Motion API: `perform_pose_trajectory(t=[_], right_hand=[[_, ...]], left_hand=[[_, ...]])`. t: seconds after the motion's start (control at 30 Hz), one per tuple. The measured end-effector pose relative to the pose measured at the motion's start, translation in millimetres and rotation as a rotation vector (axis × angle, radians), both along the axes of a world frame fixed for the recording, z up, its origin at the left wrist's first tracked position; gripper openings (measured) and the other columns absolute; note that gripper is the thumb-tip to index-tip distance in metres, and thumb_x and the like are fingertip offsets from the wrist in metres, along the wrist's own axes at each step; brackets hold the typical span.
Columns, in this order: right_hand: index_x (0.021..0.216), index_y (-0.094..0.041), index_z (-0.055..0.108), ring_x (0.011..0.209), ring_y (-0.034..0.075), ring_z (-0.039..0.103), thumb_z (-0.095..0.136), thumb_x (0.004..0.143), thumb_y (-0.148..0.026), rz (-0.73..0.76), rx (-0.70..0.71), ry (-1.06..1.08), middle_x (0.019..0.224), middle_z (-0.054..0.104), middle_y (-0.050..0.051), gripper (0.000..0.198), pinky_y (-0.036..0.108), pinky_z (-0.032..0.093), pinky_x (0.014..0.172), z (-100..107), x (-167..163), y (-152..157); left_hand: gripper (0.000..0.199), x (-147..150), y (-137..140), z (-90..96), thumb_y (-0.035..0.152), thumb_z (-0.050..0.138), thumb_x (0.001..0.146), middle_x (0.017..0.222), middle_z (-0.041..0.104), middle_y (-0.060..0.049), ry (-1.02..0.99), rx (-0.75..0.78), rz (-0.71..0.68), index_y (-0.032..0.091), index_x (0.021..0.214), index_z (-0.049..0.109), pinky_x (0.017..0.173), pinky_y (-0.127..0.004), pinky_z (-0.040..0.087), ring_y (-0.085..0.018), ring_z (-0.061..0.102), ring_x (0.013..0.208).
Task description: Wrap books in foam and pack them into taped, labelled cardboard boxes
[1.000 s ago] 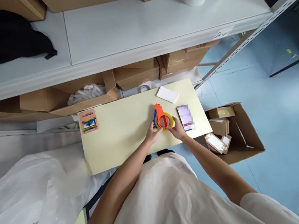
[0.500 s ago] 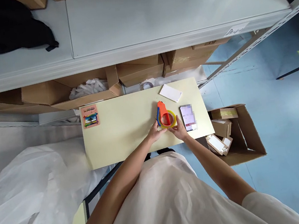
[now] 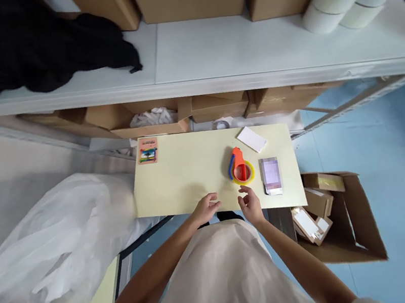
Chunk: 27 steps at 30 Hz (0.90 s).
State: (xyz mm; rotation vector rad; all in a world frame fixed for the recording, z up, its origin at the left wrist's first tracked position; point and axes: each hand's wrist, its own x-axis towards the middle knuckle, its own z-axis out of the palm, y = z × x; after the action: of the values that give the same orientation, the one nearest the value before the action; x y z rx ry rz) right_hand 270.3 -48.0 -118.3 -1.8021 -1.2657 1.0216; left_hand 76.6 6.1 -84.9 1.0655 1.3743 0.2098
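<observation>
While the tape dispenser (image 3: 238, 156) is lying on the surface (image 3: 179, 175) near the phone (image 3: 271, 174), its setting-down seemingly complete and no remaining step showing, the left hand (image 3: 207, 208) and right hand (image 3: 251, 206) are hovering empty over the near edge, each grip parted.

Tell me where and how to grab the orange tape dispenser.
Probably best by the yellow tape roll, from the near side with the right hand: the orange tape dispenser lies flat, its round roll toward the person, its narrow head away.
</observation>
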Motion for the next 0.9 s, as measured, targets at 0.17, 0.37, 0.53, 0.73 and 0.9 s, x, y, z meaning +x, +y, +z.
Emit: perform_pose_trajectory(t=[0.17, 0.37, 0.53, 0.73, 0.9], right_hand=[[0.107, -0.016, 0.054, 0.052, 0.011, 0.052, 0.042, 0.085, -0.036, 0.250, -0.038, 0.028, 0.091, 0.065, 0.008, 0.032, 0.028, 0.048, 0.054, -3, -29, 20], [0.094, -0.017, 0.060, 0.052, 0.014, 0.056, 0.044, 0.085, -0.041, 0.518, -0.041, 0.042, 0.076, 0.065, 0.006, 0.030, 0.028, 0.047, 0.052, 5, -73, 53], [0.091, -0.020, 0.061, 0.057, 0.017, 0.059, 0.047, 0.084, -0.042, 0.636, -0.028, 0.004, 0.073, 0.066, 0.005, 0.028, 0.030, 0.049, 0.055, 15, -128, 63], [0.094, -0.020, 0.061, 0.055, 0.016, 0.057, 0.052, 0.081, -0.047, 0.811, -0.032, 0.035, 0.072, 0.066, 0.004, 0.031, 0.030, 0.049, 0.052, 29, -224, 40], [0.091, -0.020, 0.063, 0.062, 0.018, 0.060, 0.049, 0.082, -0.047, 0.995, 0.037, 0.045, 0.076, 0.067, 0.006, 0.031, 0.031, 0.051, 0.058, 51, -316, 5]], left_hand=[[0.046, -35, -28, 13.5, 0.036, 0.062, 0.073, 0.122, 0.061, -0.014, 0.061, 0.083, 0.112, 0.018, 0.115, 0.058, 0.083, -0.036, 0.050, -0.025, 0.065, 0.099], [0.049, -88, -70, 20.2, 0.040, 0.060, 0.074, 0.120, 0.062, -0.015, 0.104, 0.134, 0.283, 0.018, 0.118, 0.058, 0.084, -0.038, 0.050, -0.027, 0.064, 0.101], [0.046, -139, -103, 26.5, 0.037, 0.060, 0.074, 0.116, 0.064, -0.014, 0.110, 0.207, 0.478, 0.020, 0.117, 0.059, 0.081, -0.038, 0.050, -0.027, 0.064, 0.099], [0.045, -213, -152, 41.3, 0.035, 0.059, 0.074, 0.116, 0.064, -0.013, 0.156, 0.305, 0.606, 0.021, 0.117, 0.059, 0.078, -0.036, 0.049, -0.028, 0.064, 0.098], [0.045, -286, -205, 49.0, 0.038, 0.058, 0.074, 0.114, 0.066, -0.011, 0.159, 0.359, 0.718, 0.023, 0.116, 0.060, 0.074, -0.035, 0.050, -0.026, 0.064, 0.096]])
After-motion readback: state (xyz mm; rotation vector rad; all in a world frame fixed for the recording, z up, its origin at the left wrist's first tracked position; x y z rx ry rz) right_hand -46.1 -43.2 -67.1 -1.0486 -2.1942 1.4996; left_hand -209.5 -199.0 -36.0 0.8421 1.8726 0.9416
